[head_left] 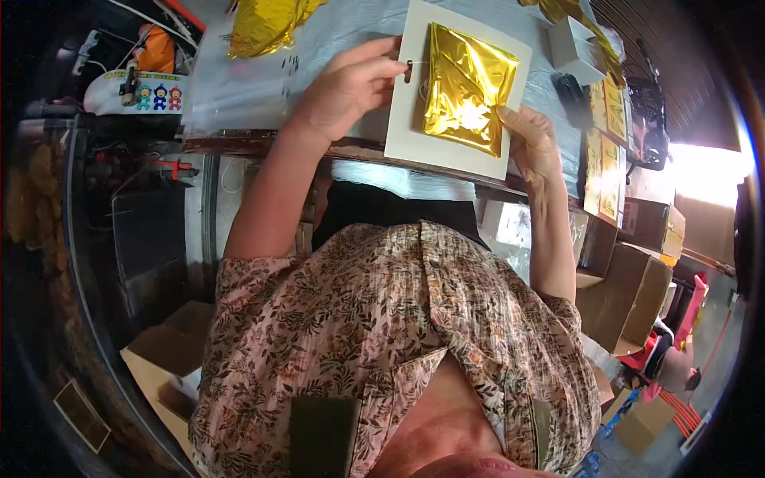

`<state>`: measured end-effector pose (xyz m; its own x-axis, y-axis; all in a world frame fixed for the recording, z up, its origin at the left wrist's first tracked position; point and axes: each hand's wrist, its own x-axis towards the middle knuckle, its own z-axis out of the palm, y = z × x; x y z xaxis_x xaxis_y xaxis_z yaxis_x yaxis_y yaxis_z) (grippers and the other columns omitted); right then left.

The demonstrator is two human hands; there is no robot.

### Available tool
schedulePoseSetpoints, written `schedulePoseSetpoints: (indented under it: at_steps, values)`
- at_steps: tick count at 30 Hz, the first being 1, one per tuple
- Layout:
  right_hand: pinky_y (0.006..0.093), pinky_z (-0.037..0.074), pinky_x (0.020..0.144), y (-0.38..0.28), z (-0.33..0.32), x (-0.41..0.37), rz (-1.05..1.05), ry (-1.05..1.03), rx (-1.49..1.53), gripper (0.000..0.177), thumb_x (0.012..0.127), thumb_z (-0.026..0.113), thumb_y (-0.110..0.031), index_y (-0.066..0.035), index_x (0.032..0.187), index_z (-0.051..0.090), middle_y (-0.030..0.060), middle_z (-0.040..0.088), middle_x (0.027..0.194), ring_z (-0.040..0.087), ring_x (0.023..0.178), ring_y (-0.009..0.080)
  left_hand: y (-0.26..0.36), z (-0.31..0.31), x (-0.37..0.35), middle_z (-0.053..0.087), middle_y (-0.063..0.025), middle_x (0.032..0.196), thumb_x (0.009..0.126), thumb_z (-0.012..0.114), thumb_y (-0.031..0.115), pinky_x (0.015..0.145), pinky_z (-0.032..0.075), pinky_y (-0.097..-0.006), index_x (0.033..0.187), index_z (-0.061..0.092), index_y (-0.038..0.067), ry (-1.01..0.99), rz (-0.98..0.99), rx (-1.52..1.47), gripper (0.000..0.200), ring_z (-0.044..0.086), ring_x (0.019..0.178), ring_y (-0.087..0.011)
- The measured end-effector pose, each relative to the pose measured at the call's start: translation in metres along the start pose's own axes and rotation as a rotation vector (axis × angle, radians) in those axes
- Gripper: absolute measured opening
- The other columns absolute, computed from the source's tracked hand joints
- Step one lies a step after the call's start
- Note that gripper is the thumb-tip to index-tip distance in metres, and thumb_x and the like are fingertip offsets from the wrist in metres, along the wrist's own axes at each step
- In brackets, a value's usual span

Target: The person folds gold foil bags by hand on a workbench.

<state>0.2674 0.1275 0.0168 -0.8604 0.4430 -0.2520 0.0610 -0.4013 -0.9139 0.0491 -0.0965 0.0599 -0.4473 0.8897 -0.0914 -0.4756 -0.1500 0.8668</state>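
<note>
A folded, shiny gold foil packet (470, 92) lies on a white card (405, 127) above the table's front edge. My left hand (347, 92) is at the card's left side, its thumb and fingertips pressed together at the dark slot near that edge. A thin string runs between the slot and the foil. My right hand (530, 139) pinches the packet's lower right side and the card, thumb on top of the foil; its other fingers are partly hidden behind the card.
Crumpled gold foil (267, 24) rests at the table's back left. A small white box (575, 52) and a dark object (572, 97) stand at the right, beside yellow printed packs (606, 171). Cardboard boxes (625, 299) are stacked at the lower right. The table (231, 88) has a pale plastic cover.
</note>
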Motion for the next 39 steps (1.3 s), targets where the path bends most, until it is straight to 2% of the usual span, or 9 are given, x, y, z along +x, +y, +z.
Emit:
schedulePoseSetpoints:
  at_steps: [2,7,19,22,26,28,31,37,39]
  values:
    - [0.0331,0.055,0.088,-0.001,0.002,0.001,-0.012,0.009,-0.017,0.027,0.096,0.070,-0.016,0.005,0.113,0.073,0.0141,0.076,0.108,0.072,0.094,0.0189,-0.002,0.000,-0.002,0.068,-0.0092,0.123,0.097,0.064,0.011,0.091,0.055,-0.0315,0.140,0.055,-0.003,0.060,-0.035,-0.016,0.046,0.067,0.108,-0.0150]
    - [0.0328,0.055,0.087,0.000,0.005,0.001,0.013,0.005,-0.025,0.025,0.097,0.070,-0.014,0.005,0.113,0.074,0.0130,0.076,0.108,0.072,0.094,0.0189,-0.022,0.004,0.010,0.073,-0.0086,0.112,0.094,0.065,0.009,0.080,0.056,-0.0300,0.127,0.064,-0.003,0.166,0.235,0.359,0.035,0.068,0.098,-0.0120]
    - [0.0323,0.054,0.090,0.007,0.006,0.002,0.007,-0.011,-0.014,0.024,0.096,0.070,-0.010,0.005,0.115,0.074,0.0131,0.076,0.110,0.070,0.098,0.0175,-0.024,-0.010,0.012,0.070,0.0001,0.091,0.091,0.071,0.022,0.067,0.048,-0.0249,0.108,0.073,0.000,0.133,-0.004,0.169,0.028,0.062,0.077,-0.0084]
    - [0.0318,0.053,0.091,0.007,0.008,0.004,0.018,-0.027,-0.021,0.024,0.096,0.070,-0.010,0.005,0.115,0.074,0.0132,0.076,0.110,0.070,0.098,0.0173,-0.033,-0.013,0.023,0.068,0.0018,0.088,0.093,0.072,0.025,0.067,0.047,-0.0259,0.107,0.074,0.001,0.194,0.086,0.459,0.027,0.059,0.076,-0.0065]
    - [0.0308,0.052,0.092,0.005,0.007,0.004,0.016,-0.001,-0.054,0.025,0.096,0.071,-0.010,0.005,0.115,0.074,0.0129,0.077,0.111,0.070,0.099,0.0171,-0.038,-0.015,0.024,0.067,0.0022,0.088,0.093,0.072,0.026,0.066,0.046,-0.0255,0.108,0.074,0.002,0.189,0.045,0.437,0.029,0.057,0.075,-0.0058]
    - [0.0305,0.052,0.092,0.006,0.003,0.005,0.004,0.013,-0.042,0.025,0.096,0.071,-0.010,0.005,0.115,0.074,0.0130,0.077,0.111,0.071,0.098,0.0170,-0.022,-0.012,0.008,0.068,0.0013,0.090,0.093,0.073,0.025,0.066,0.046,-0.0250,0.107,0.074,0.001,0.133,-0.108,0.276,0.028,0.058,0.076,-0.0053]
    - [0.0297,0.053,0.091,0.007,0.000,0.005,0.001,0.019,-0.027,0.025,0.096,0.071,-0.010,0.005,0.115,0.074,0.0131,0.077,0.110,0.071,0.096,0.0166,-0.027,-0.011,-0.002,0.069,0.0003,0.091,0.091,0.074,0.021,0.068,0.048,-0.0255,0.106,0.073,0.000,0.060,-0.112,0.078,0.026,0.060,0.078,-0.0064]
    - [0.0283,0.052,0.086,0.002,0.005,0.004,0.028,0.004,-0.084,0.022,0.097,0.069,-0.011,0.005,0.110,0.075,0.0106,0.077,0.106,0.070,0.091,0.0142,-0.054,-0.012,0.011,0.070,-0.0007,0.090,0.088,0.074,0.018,0.071,0.049,-0.0253,0.105,0.072,0.000,0.147,-0.008,0.329,0.024,0.061,0.080,-0.0071]
    - [0.0281,0.050,0.085,0.002,0.006,0.003,0.019,0.022,-0.095,0.019,0.097,0.067,-0.009,0.005,0.108,0.074,0.0085,0.076,0.103,0.068,0.091,0.0129,-0.042,-0.013,0.003,0.072,-0.0015,0.096,0.095,0.071,0.018,0.076,0.050,-0.0255,0.108,0.072,-0.001,0.076,-0.052,0.408,0.022,0.063,0.085,-0.0077]
